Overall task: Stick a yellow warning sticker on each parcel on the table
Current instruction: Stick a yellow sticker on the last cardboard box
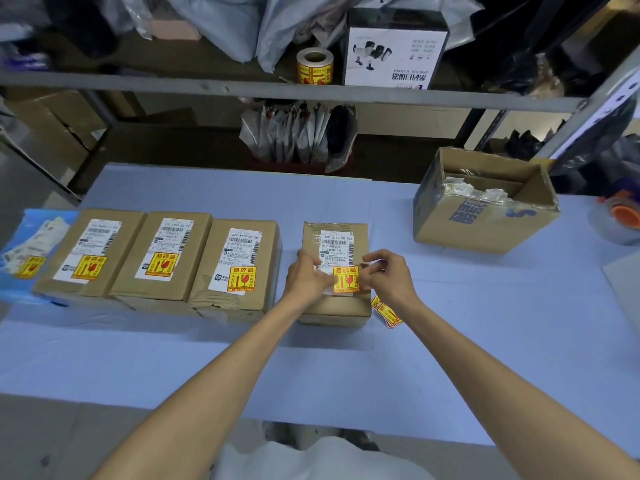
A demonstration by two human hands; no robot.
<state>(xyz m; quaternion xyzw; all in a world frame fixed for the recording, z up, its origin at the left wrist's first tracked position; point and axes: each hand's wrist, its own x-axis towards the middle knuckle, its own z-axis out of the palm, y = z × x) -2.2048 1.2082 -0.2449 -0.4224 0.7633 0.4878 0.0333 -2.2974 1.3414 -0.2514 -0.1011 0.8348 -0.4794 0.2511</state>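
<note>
Both hands met over the small brown cardboard parcel (334,271) on the pale blue table (450,341). The left hand (306,277) pressed the square yellow warning sticker (346,279) onto its white label; the right hand (384,271) seemingly pinched the sticker's right edge. Three taller brown parcels (166,258) to the left already bore stickers. Loose yellow stickers (388,311) lay just beside the small parcel.

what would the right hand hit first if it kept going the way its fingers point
The right hand points left across the parcel, so it would likely first meet the left hand holding the sticker's other edge.
</note>
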